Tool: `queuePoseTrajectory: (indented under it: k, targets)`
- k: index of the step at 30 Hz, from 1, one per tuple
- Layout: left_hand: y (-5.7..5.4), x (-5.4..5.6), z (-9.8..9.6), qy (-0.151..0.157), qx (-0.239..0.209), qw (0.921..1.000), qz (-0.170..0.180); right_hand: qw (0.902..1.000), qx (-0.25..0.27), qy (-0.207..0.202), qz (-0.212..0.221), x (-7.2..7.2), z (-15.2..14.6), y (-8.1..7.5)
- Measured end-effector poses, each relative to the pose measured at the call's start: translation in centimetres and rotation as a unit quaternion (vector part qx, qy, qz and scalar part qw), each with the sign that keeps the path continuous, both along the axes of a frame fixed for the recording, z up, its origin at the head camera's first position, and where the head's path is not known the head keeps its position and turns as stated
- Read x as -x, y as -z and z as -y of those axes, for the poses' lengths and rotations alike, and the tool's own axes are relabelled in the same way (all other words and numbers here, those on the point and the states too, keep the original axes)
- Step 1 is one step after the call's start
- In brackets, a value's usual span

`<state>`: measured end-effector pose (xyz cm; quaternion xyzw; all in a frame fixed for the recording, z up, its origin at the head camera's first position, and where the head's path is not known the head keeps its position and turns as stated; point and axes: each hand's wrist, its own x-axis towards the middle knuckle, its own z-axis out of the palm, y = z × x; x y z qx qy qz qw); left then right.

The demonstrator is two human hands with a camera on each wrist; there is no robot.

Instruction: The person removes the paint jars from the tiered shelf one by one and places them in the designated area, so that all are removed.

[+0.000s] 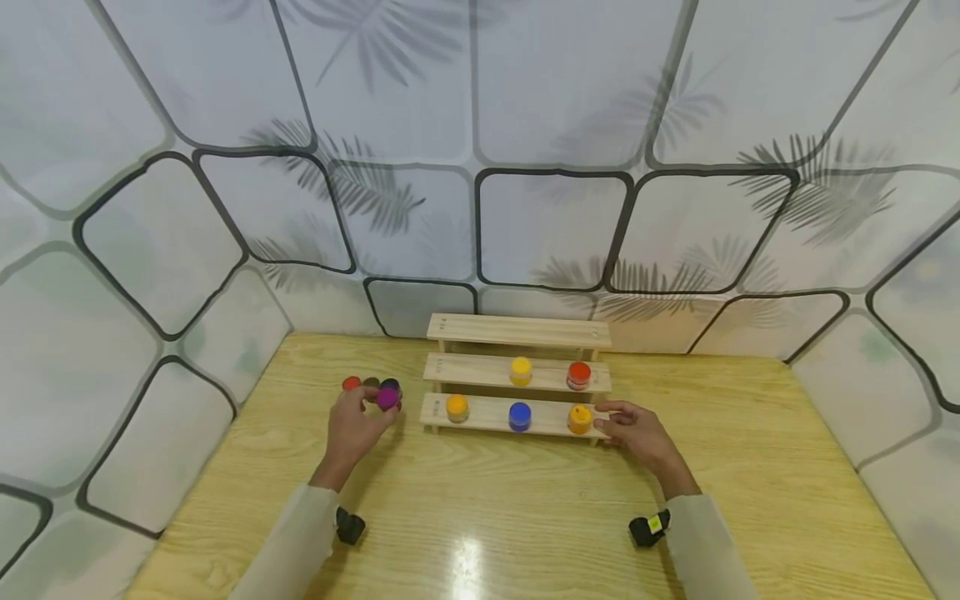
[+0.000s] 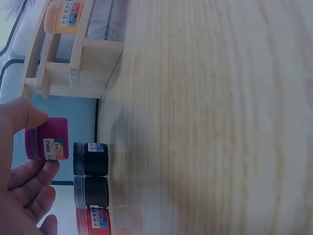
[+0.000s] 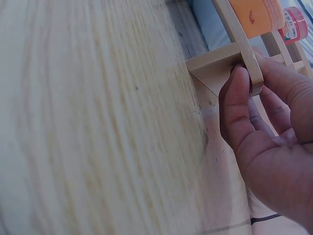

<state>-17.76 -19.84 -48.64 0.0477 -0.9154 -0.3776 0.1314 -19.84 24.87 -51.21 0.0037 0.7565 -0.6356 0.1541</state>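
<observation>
Over the table, hands in pinches: left on "deli"-labelled purple jar, right on rack.

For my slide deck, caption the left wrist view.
Left hand holding a purple jar above the wooden table, near three standing jars.

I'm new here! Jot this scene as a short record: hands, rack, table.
Left hand: pinches a small round purple jar, lifted off the pale wooden table
Right hand: grips the right end of the bottom step of a three-step pale wooden rack
Middle step: round yellow jar, round red jar
Bottom step: round blue jar between two orange jars
Left of rack: another red jar, two dark jars
</observation>
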Motion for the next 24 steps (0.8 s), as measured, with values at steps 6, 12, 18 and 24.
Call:
queuePoseTrajectory:
  k: [6,12,18,24]
  targets:
    - [0.4,0.0,0.4,0.012,0.027,0.9996,0.002,0.9999,-0.011,-0.003,-0.001,-0.1,-0.1,0.0]
    - [1.0,0.2,0.8,0.017,0.06,0.998,-0.002,0.9999,-0.015,-0.002,0.003,0.0,-0.1,-0.1]
    - [1.2,0.1,1.0,0.015,0.076,0.997,0.001,0.9999,-0.011,-0.003,0.002,0.0,-0.1,-0.1]
    - [1.4,0.2,1.1,0.012,0.086,0.9961,0.019,0.9999,-0.014,-0.006,0.0,0.1,-0.2,0.1]
